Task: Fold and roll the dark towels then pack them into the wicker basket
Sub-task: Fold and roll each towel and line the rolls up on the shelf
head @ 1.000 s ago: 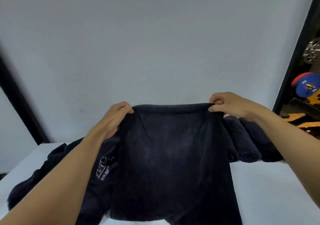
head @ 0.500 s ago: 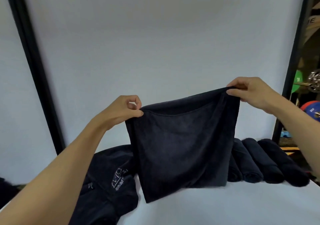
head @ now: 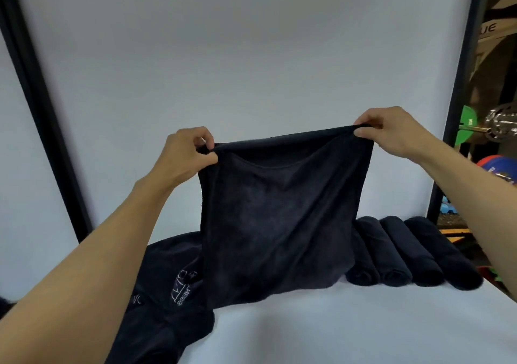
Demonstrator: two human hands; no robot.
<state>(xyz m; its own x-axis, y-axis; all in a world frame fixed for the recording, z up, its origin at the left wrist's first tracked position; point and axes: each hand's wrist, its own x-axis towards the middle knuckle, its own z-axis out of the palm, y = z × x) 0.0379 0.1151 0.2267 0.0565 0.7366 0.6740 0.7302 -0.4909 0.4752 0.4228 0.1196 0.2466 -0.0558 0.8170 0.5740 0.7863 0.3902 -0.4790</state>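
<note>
A dark towel [head: 282,223] is held up in the air above the white table [head: 349,327], doubled over, with its top edge stretched between two hands. The left hand [head: 184,158] has its fingers [head: 208,159] pinched shut on the upper left corner, and the right hand [head: 391,131] has its fingers [head: 363,132] pinched shut on the upper right corner. The lower edge hangs just above the table, or brushes it; which of the two cannot be told.

The cloth is judged to be soft, limp and light: it sags in a shallow curve between the two grips and falls in loose creases, so no shape will be kept unless it is laid flat or held taut. The plush nap is not expected to be slippery, and nothing about it is fragile. It is best taken at the corners or along a hemmed edge, as is done here, so that the layers stay aligned.

Four rolled towels [head: 391,251] are counted side by side on the table to the right, touching one another. A heap of loose dark towels [head: 167,293] lies at the left, one showing pale printed lettering; how many are in the heap cannot be told. One towel is in hand. No wicker basket is in view.
</note>
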